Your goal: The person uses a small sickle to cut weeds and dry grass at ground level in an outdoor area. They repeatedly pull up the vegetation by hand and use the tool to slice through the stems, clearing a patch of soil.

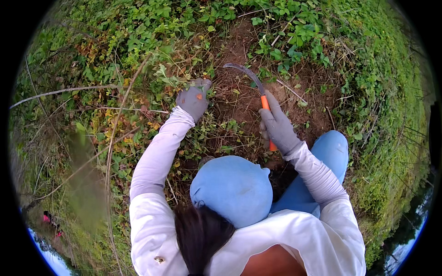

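Gloved in grey, my left hand (195, 99) is closed around leafy green vines (167, 76) at the edge of the undergrowth. My right hand (278, 124), in a matching glove, grips the orange handle of a sickle (249, 74). The sickle's curved dark blade points up and to the left, over bare brown soil (238, 46) with thin roots and dry stems. A gap of soil and cut-looking stems lies between the blade tip and my left hand.
Low leafy plants (373, 86) surround the soil patch. Long dry woody stems (115, 127) arch across the left side, near my left arm. My bent knees in blue trousers (231, 188) are close below the hands. A loose twig (291, 91) lies right of the sickle.
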Tool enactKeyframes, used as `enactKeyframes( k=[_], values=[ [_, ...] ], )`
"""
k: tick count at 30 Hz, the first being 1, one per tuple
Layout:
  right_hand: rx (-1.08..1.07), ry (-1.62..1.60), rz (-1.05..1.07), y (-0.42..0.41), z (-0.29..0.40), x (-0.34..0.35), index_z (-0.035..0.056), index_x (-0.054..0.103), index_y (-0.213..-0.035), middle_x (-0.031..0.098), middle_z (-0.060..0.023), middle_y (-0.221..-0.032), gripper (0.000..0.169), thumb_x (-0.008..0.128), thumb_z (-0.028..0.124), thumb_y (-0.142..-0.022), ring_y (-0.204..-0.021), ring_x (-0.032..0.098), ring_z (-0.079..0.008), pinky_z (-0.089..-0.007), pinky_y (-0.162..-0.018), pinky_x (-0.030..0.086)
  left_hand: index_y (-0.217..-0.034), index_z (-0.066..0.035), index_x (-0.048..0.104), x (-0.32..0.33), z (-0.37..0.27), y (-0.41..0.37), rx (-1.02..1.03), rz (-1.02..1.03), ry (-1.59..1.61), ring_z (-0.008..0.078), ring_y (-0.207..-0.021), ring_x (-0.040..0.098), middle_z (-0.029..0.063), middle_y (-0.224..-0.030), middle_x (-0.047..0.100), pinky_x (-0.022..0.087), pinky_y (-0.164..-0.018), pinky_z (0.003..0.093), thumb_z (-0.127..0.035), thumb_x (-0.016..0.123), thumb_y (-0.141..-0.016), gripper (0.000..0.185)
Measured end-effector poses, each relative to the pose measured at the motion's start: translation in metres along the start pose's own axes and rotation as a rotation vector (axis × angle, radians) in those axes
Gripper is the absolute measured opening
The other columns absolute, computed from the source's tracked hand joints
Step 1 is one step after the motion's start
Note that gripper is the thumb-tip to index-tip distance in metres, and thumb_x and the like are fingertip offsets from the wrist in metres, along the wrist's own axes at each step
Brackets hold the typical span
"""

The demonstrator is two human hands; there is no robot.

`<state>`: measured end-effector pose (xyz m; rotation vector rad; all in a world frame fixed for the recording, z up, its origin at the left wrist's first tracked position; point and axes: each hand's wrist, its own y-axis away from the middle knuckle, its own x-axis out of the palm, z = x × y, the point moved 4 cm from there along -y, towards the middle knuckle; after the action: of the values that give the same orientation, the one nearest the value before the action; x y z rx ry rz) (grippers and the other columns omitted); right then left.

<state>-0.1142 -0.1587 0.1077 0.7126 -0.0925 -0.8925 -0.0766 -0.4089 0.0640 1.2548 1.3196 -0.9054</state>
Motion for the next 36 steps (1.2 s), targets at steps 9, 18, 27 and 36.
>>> enactKeyframes(
  k=[9,18,27,36],
  values=[
    [-0.375,0.497,-0.024,0.06,-0.125,0.002,0.0223,0.026,-0.151,0.066,-0.0232,-0.099,0.059,0.05,0.025,-0.097,-0.089,0.066,-0.0388,-0.0431,-0.082,0.051,-0.122,-0.013,0.056,-0.004,0.001,0.009,0.091,-0.102,0.121,0.035,-0.097,0.062,0.0178,-0.111,0.06,0.053,-0.083,0.0437,-0.022,0.067,-0.078,0.046],
    [-0.176,-0.228,-0.006,-0.042,0.03,0.013,0.021,0.023,-0.152,0.047,-0.0005,-0.069,0.061,0.048,0.025,-0.097,-0.051,0.044,-0.0096,-0.0268,-0.047,0.043,-0.108,0.008,0.059,-0.005,0.097,-0.02,-0.63,-0.349,0.967,0.0331,-0.088,0.063,0.0252,-0.1,0.062,0.05,-0.077,0.0388,-0.032,0.071,-0.071,0.056],
    [-0.247,0.367,0.072,0.025,-0.105,0.053,0.0262,0.018,-0.151,0.064,-0.0307,-0.086,0.06,0.044,0.03,-0.097,-0.08,0.063,-0.0474,-0.0524,-0.073,0.049,-0.122,0.007,0.052,-0.022,0.086,0.007,-0.474,-0.2,1.016,0.026,-0.097,0.06,0.0173,-0.108,0.061,0.049,-0.078,0.0328,-0.022,0.075,-0.068,0.066],
    [-0.139,0.407,0.225,0.033,-0.114,0.063,0.0241,0.018,-0.152,0.063,-0.0301,-0.083,0.068,0.052,0.029,-0.093,-0.079,0.064,-0.044,-0.0478,-0.071,0.048,-0.141,-0.005,0.037,-0.127,-0.156,-0.022,0.456,-0.463,0.19,0.0426,-0.125,0.044,0.0277,-0.137,0.043,0.034,-0.107,0.0463,-0.035,0.071,-0.078,0.078]
  ],
)
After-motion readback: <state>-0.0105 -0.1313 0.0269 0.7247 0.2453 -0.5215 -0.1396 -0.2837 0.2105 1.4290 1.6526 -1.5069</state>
